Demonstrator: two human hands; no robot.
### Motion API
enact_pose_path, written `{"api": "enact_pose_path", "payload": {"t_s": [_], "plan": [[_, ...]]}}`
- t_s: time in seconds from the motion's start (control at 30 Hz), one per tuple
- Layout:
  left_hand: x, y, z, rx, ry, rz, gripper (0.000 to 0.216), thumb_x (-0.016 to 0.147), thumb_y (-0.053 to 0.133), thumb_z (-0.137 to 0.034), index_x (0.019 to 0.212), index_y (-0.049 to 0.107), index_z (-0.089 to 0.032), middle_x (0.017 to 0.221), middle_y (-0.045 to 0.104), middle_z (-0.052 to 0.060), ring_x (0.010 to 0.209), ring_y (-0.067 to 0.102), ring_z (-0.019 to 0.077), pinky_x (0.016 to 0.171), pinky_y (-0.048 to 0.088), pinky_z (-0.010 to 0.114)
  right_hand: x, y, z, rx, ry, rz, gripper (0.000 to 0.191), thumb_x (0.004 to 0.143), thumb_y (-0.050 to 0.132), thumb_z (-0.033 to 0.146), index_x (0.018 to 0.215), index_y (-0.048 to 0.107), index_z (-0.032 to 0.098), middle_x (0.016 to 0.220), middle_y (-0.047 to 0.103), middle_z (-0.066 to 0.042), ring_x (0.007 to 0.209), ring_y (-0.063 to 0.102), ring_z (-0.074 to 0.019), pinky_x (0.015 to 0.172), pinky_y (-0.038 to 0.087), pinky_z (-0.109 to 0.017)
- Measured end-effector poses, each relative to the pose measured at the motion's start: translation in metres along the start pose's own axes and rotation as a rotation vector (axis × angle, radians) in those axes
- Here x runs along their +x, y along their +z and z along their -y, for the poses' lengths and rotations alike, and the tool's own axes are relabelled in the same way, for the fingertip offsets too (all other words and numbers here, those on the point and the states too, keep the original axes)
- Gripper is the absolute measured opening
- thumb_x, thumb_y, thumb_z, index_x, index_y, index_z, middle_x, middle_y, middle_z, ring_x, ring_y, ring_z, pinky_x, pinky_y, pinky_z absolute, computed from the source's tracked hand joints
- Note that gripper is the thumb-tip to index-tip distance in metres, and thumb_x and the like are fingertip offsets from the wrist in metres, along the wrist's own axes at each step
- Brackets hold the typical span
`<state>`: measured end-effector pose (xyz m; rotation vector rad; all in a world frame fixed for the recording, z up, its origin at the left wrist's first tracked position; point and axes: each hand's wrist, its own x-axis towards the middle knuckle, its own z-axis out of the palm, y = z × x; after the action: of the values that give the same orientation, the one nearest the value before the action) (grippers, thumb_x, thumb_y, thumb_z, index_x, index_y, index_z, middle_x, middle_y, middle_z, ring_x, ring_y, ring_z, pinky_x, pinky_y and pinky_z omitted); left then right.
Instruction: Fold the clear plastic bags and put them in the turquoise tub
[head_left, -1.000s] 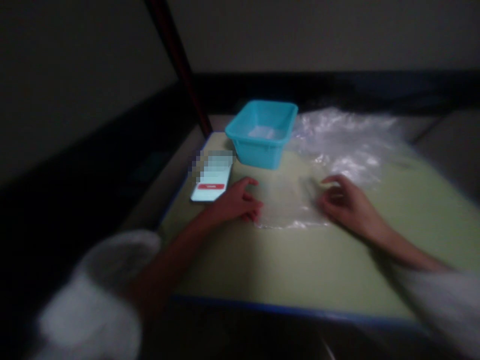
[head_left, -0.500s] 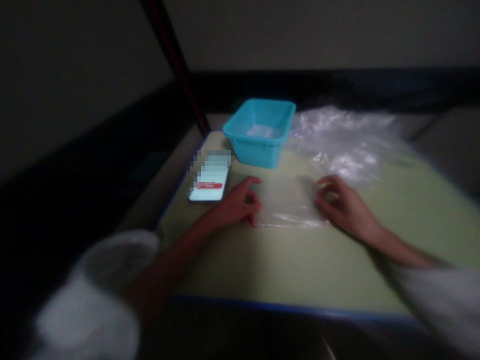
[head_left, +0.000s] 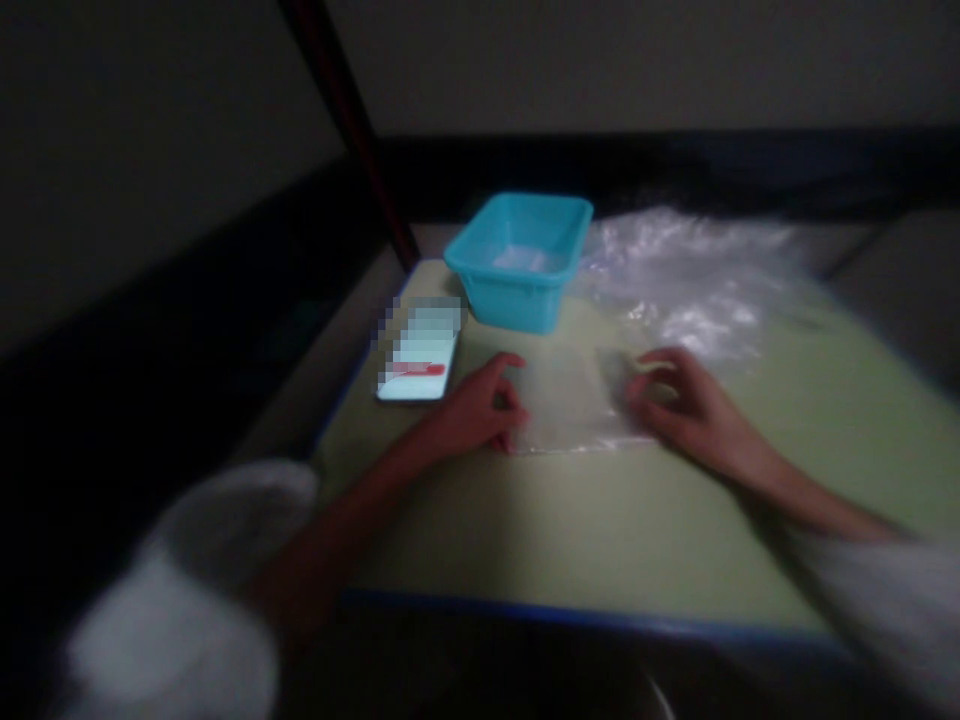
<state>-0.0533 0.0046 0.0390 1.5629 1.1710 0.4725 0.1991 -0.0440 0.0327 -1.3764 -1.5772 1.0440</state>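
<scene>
A small clear plastic bag (head_left: 571, 405) lies flat on the pale green table (head_left: 585, 530). My left hand (head_left: 480, 405) rests on the bag's left edge, its fingers curled and pressing the plastic down. My right hand (head_left: 679, 405) sits at the bag's right edge with thumb and fingers pinched on the plastic. The picture is dim and a little blurred.
A turquoise plastic tub (head_left: 521, 258) stands behind the bag with something pale inside. A lit phone (head_left: 418, 350) lies left of the tub. A heap of crumpled clear plastic (head_left: 690, 275) fills the back right. The table's blue front edge (head_left: 585, 618) is near me.
Both hands stay on the bag. My right fingers have shifted slightly along its right edge. The view has drifted a little.
</scene>
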Motion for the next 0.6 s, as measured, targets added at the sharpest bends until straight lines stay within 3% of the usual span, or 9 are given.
{"api": "enact_pose_path", "payload": {"t_s": [0.17,0.33,0.47,0.6], "plan": [[-0.0005,0.0010,0.0006,0.017,0.010,-0.013,0.052,0.073,0.059,-0.005,0.119,0.038,-0.020,0.069,0.052,-0.008,0.041,0.055,0.0059,0.037,0.041,0.014,-0.0003,0.0013,0.0013,0.133,0.016,0.116,0.046,0.077,0.063,0.036,0.111,0.034,0.026,0.110,0.056,-0.008,0.078,0.060,-0.0166,0.057,0.056,-0.029],[-0.0014,0.0011,0.0006,0.028,0.025,-0.002,0.051,0.075,0.057,-0.006,0.120,0.038,-0.020,0.070,0.052,-0.007,0.043,0.057,0.0065,0.038,0.041,0.014,0.0003,0.0025,-0.0007,0.153,0.011,0.184,0.047,0.079,0.061,0.034,0.114,0.032,0.026,0.116,0.053,-0.010,0.079,0.059,-0.0162,0.061,0.057,-0.033],[-0.0021,0.0009,0.0008,0.031,0.029,0.002,0.050,0.075,0.058,-0.008,0.119,0.038,-0.020,0.071,0.052,-0.007,0.044,0.056,0.0066,0.039,0.042,0.015,0.0001,0.0020,-0.0018,0.109,0.009,0.113,0.048,0.077,0.062,0.034,0.114,0.032,0.026,0.114,0.054,-0.010,0.076,0.062,-0.0172,0.058,0.057,-0.033],[-0.0029,-0.0004,-0.0005,0.067,0.042,0.000,0.049,0.076,0.058,-0.012,0.120,0.037,-0.019,0.071,0.052,-0.006,0.044,0.056,0.0074,0.040,0.042,0.017,-0.0002,-0.0015,-0.0047,-0.065,-0.047,-0.029,0.051,0.077,0.062,0.035,0.117,0.033,0.024,0.114,0.055,-0.012,0.062,0.062,-0.0159,0.044,0.050,-0.028]]}}
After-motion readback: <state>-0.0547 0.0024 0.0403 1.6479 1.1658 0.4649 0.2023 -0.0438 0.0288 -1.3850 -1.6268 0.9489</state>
